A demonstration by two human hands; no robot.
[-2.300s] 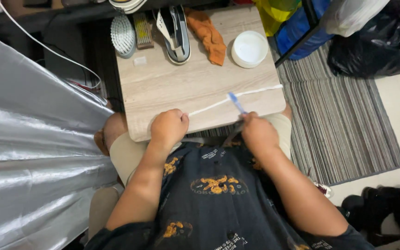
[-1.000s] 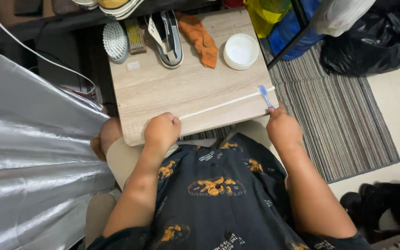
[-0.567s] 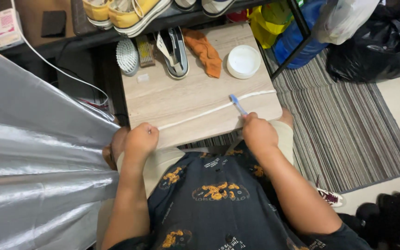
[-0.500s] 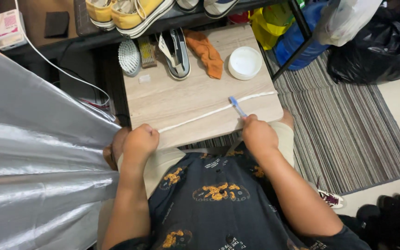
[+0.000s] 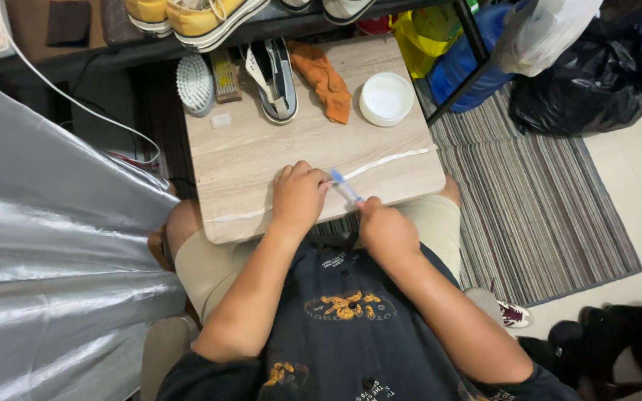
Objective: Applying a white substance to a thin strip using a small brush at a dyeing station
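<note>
Your left hand [image 5: 297,199] lies knuckles-up on the tabletop [image 5: 261,160], fingers curled down onto the white lace [image 5: 388,160], pinning it near the front edge. The lace runs in a long shallow line across the tabletop, from the front left edge under your left hand and on to the right edge. Your right hand [image 5: 385,229] sits just right of the left one, at the front edge of the tabletop, clenched around a blue toothbrush [image 5: 345,186]. The toothbrush slants up and left from that hand, and its head meets the lace right beside your left fingertips.

At the far side of the tabletop, taking the lace as the mark: a shoe [image 5: 276,78] stands well beyond it, toe pointing toward you. An orange cloth [image 5: 324,76] lies just right of the shoe, and a white round lid [image 5: 386,98] lies right of the cloth. Left of the shoe are a small brown brush [image 5: 225,76] and an oval scrub brush [image 5: 195,84] overhanging the far left corner. A striped rug [image 5: 529,200] covers the floor to the right of the tabletop.
</note>
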